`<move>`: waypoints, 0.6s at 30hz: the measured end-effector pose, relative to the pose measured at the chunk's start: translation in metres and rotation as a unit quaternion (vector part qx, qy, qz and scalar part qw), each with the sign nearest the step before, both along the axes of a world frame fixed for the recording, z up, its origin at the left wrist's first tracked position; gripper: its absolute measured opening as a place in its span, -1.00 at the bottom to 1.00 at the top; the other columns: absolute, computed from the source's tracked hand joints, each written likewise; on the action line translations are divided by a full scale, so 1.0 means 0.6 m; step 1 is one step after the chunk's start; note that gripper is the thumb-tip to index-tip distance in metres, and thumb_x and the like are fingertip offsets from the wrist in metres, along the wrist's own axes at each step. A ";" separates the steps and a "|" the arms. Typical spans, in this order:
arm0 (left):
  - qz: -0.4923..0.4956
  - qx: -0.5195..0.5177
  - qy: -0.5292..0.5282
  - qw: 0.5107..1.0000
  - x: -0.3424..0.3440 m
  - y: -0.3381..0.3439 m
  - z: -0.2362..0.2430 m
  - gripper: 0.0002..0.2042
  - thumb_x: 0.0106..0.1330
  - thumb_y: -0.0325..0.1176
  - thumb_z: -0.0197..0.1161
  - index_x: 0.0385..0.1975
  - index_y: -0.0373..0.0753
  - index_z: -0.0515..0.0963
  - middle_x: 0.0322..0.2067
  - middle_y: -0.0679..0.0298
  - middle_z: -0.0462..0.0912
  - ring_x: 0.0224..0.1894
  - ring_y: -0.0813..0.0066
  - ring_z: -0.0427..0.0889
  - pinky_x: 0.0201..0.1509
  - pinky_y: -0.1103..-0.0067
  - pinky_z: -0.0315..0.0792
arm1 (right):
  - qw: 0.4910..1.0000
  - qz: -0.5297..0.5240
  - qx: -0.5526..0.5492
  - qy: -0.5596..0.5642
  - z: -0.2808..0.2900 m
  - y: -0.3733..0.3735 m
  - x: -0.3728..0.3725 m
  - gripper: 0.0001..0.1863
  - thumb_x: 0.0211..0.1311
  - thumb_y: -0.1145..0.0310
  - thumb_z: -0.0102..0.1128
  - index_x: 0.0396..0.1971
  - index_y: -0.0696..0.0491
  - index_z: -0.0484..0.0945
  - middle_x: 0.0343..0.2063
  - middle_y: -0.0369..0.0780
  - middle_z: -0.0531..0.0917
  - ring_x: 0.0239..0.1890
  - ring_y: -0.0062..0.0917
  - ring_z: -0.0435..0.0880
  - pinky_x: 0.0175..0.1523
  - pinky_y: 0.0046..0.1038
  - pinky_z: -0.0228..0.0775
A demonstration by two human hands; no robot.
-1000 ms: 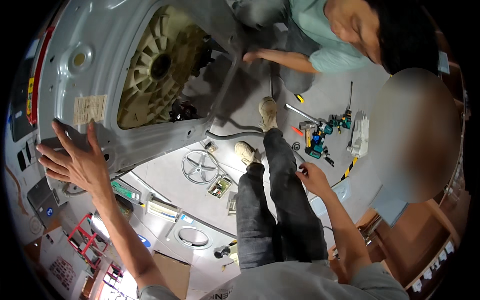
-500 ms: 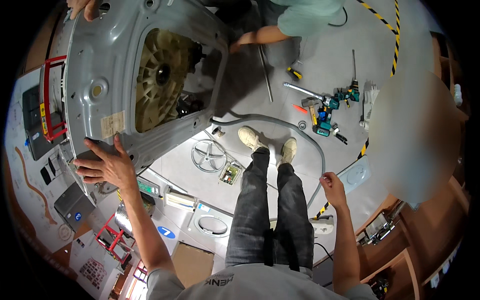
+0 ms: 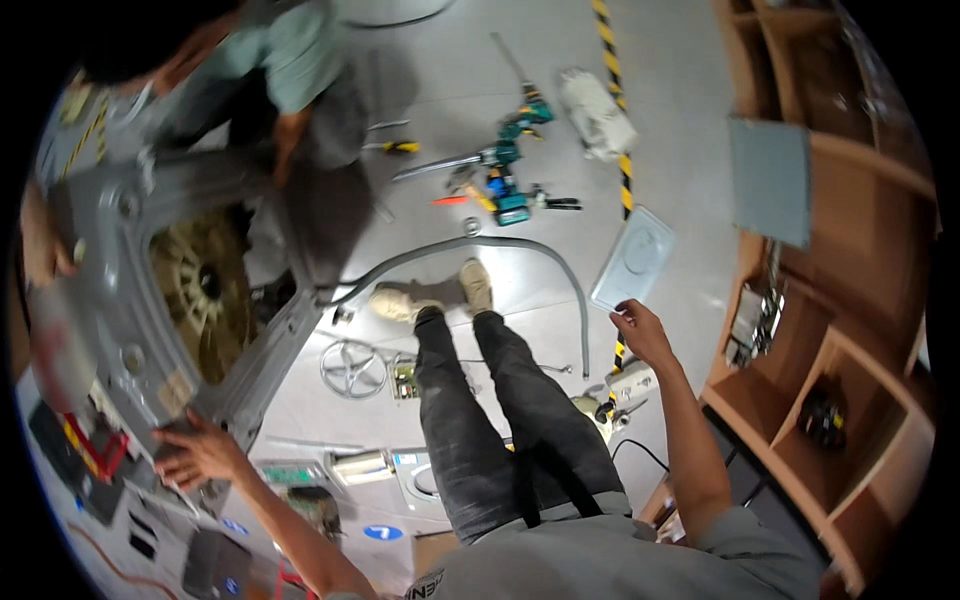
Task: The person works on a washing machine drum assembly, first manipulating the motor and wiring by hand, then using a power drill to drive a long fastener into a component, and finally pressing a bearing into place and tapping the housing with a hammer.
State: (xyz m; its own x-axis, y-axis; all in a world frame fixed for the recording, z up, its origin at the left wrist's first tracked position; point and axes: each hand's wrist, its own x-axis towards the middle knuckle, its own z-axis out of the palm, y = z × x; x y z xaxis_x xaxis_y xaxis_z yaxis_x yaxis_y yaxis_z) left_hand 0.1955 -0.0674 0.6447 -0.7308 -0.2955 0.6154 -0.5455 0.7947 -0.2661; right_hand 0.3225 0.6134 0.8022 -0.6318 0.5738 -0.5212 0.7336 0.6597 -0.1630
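Note:
A grey washing machine cabinet [image 3: 135,335] leans at the left, its opening showing a ribbed cream tub [image 3: 195,290] with a dark hub. My left hand [image 3: 205,452], fingers spread, is at the cabinet's lower corner below a paper label; whether it presses on the metal is blurred. My right hand [image 3: 640,332] hangs with fingers curled in and nothing visible in them. Just past its fingertips, a pale plastic panel [image 3: 635,258] lies on the floor. A grey hose [image 3: 480,241] curves from the cabinet around my shoes.
A co-worker in a pale green sleeve [image 3: 305,60] crouches behind the cabinet; another hand [image 3: 45,245] is at its left side. Cordless drills [image 3: 510,205] and a screwdriver [image 3: 400,147] lie ahead. A spoked pulley wheel [image 3: 352,369] lies near my feet. Wooden shelving [image 3: 860,180] stands right.
My view has swung right, so the cabinet appears farther left and lower. My left hand has shifted toward the cabinet's lower corner. My right hand now appears against the panel's near corner.

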 end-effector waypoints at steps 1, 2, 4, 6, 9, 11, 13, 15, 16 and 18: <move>-0.017 -0.013 0.016 1.000 0.003 -0.004 -0.007 -0.21 0.25 0.40 -0.12 0.42 0.12 0.03 0.37 -0.33 -0.20 0.37 -0.48 -0.22 0.28 -0.22 -0.30 | 1.000 -0.011 0.006 0.010 0.005 0.020 0.005 -0.62 0.21 0.16 0.20 -0.14 0.17 0.54 -0.37 -0.10 0.65 -0.30 -0.33 0.62 -0.14 -0.37 0.44; -0.016 -0.005 0.019 1.000 0.013 -0.005 -0.015 -0.20 0.25 0.40 -0.14 0.43 0.10 0.02 0.37 -0.34 -0.25 0.38 -0.44 -0.28 0.28 -0.21 -0.38 | 1.000 -0.020 0.008 0.014 0.004 0.045 0.020 -0.62 0.21 0.16 0.21 -0.14 0.16 0.54 -0.36 -0.12 0.65 -0.30 -0.38 0.63 -0.14 -0.40 0.45; -0.047 0.030 0.036 0.998 0.016 0.011 -0.005 -0.18 0.26 0.40 -0.17 0.43 0.06 -0.01 0.36 -0.36 -0.37 0.41 -0.38 -0.43 0.26 -0.22 -0.52 | 0.999 -0.040 0.004 0.017 -0.004 0.084 0.063 -0.61 0.22 0.15 0.21 -0.13 0.15 0.54 -0.32 -0.12 0.67 -0.26 -0.43 0.65 -0.13 -0.41 0.46; -0.076 0.041 0.046 0.995 0.025 0.044 0.000 -0.19 0.27 0.39 -0.15 0.44 0.07 -0.02 0.36 -0.36 -0.37 0.39 -0.44 -0.45 0.24 -0.26 -0.47 | 0.997 -0.070 0.006 0.018 -0.023 0.127 0.107 -0.59 0.20 0.10 0.20 -0.14 0.14 0.54 -0.32 -0.10 0.66 -0.23 -0.33 0.65 -0.10 -0.35 0.46; -0.107 0.053 0.047 0.992 0.030 0.090 -0.002 -0.20 0.27 0.38 -0.13 0.44 0.09 -0.03 0.37 -0.35 -0.36 0.38 -0.46 -0.40 0.23 -0.27 -0.44 | 0.993 -0.116 0.012 0.012 -0.021 0.167 0.191 -0.58 0.18 0.06 0.19 -0.15 0.10 0.55 -0.30 -0.08 0.66 -0.21 -0.27 0.65 -0.08 -0.31 0.45; 0.245 -0.155 -0.194 0.937 0.032 0.103 -0.008 -0.19 0.26 0.39 -0.13 0.44 0.09 -0.03 0.37 -0.34 -0.34 0.38 -0.47 -0.38 0.25 -0.24 -0.40 | 0.992 -0.125 0.024 0.017 -0.026 0.173 0.217 -0.59 0.18 0.05 0.18 -0.15 0.08 0.56 -0.30 -0.09 0.66 -0.20 -0.27 0.64 -0.08 -0.31 0.45; -0.042 -0.033 0.014 0.998 0.052 0.062 -0.025 -0.17 0.21 0.38 -0.02 0.43 0.15 -0.02 0.36 -0.35 -0.42 0.32 -0.58 -0.18 0.14 -0.32 -0.13 | 0.990 -0.140 0.008 0.034 -0.030 0.181 0.240 -0.58 0.19 0.04 0.16 -0.15 0.09 0.57 -0.30 -0.09 0.66 -0.20 -0.24 0.64 -0.09 -0.30 0.45; -0.045 -0.094 -0.020 0.994 0.066 0.034 -0.037 -0.16 0.22 0.35 0.00 0.44 0.10 -0.04 0.36 -0.37 -0.44 0.30 -0.61 -0.13 0.10 -0.35 -0.10 | 0.985 -0.167 -0.002 0.040 -0.022 0.181 0.251 -0.59 0.19 0.06 0.17 -0.15 0.10 0.57 -0.30 -0.08 0.66 -0.21 -0.24 0.64 -0.08 -0.29 0.45; -0.036 -0.070 -0.023 0.997 0.066 0.055 -0.033 -0.15 0.23 0.32 0.03 0.45 0.08 -0.09 0.35 -0.37 -0.46 0.30 -0.62 -0.15 0.10 -0.37 -0.10 | 0.983 -0.180 0.002 0.035 -0.013 0.182 0.266 -0.59 0.19 0.07 0.18 -0.15 0.10 0.57 -0.29 -0.08 0.66 -0.20 -0.24 0.64 -0.07 -0.29 0.45; -0.025 -0.040 -0.030 0.998 0.065 0.082 -0.028 -0.12 0.24 0.26 0.07 0.45 0.07 -0.18 0.35 -0.39 -0.47 0.31 -0.63 -0.18 0.11 -0.38 -0.11 | 0.979 -0.202 0.007 0.024 0.001 0.184 0.289 -0.60 0.19 0.09 0.19 -0.15 0.11 0.57 -0.28 -0.07 0.66 -0.19 -0.23 0.65 -0.05 -0.29 0.45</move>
